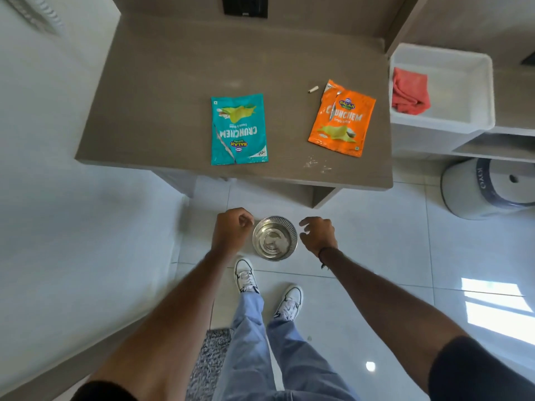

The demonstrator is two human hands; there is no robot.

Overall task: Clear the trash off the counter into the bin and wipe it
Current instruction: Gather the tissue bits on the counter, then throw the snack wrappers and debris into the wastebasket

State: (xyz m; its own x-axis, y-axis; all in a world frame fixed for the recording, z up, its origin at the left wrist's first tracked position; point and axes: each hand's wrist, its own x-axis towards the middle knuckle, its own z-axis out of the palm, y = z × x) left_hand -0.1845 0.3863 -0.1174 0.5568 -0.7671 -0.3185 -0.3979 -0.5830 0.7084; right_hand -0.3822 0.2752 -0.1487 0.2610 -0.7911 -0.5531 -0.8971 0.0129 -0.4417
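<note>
A torn teal snack wrapper (238,129) lies flat near the front of the brown counter (150,111). To its right lies an orange snack wrapper (341,118), with a small paper scrap (313,89) beside its top corner and white crumbs (317,164) near the counter's front edge. A round steel bin (275,238) stands on the floor below the counter. My left hand (231,228) hovers just left of the bin with fingers curled and nothing in it. My right hand (318,234) hangs to the bin's right, fingers loosely apart and empty.
A red cloth (409,95) lies in a white tub (451,123) on the shelf right of the counter. A white round stool (489,188) stands on the tiled floor at the right. My shoes stand just behind the bin. A grey mat (208,366) lies by my feet.
</note>
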